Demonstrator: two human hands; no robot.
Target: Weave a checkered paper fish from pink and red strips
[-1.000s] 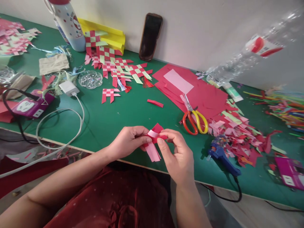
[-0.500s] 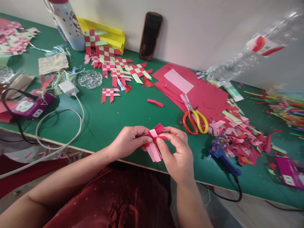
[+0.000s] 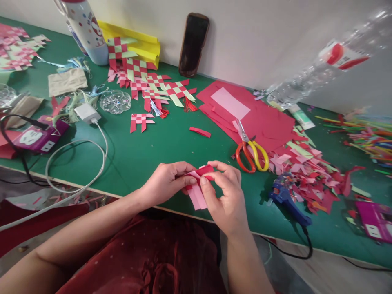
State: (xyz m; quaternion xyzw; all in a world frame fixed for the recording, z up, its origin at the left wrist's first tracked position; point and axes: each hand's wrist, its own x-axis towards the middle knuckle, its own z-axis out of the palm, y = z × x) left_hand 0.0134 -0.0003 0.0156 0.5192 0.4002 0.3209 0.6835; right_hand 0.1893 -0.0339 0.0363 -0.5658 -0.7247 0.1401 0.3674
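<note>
Both hands meet over the near edge of the green table [image 3: 159, 143]. My left hand [image 3: 167, 179] pinches the left side of a small weave of red and pink paper strips [image 3: 197, 192]. My right hand [image 3: 225, 196] pinches its right side, thumb on the pink strips, fingers folded over the red ones. Pink strip ends hang down below the fingers. A loose red strip [image 3: 199, 132] lies on the table beyond the hands.
Scissors [image 3: 249, 149] rest on red paper sheets [image 3: 263, 122] to the right, beside a scrap heap [image 3: 306, 171] and a blue glue gun [image 3: 288, 200]. Finished woven pieces [image 3: 147, 83], a bead dish [image 3: 115, 102], charger [image 3: 87, 113], phone [image 3: 193, 45] and bottle [image 3: 85, 30] lie farther back.
The red strips that stuck up above the weave have been folded down under my right fingers. Both hands stay in the same spot.
</note>
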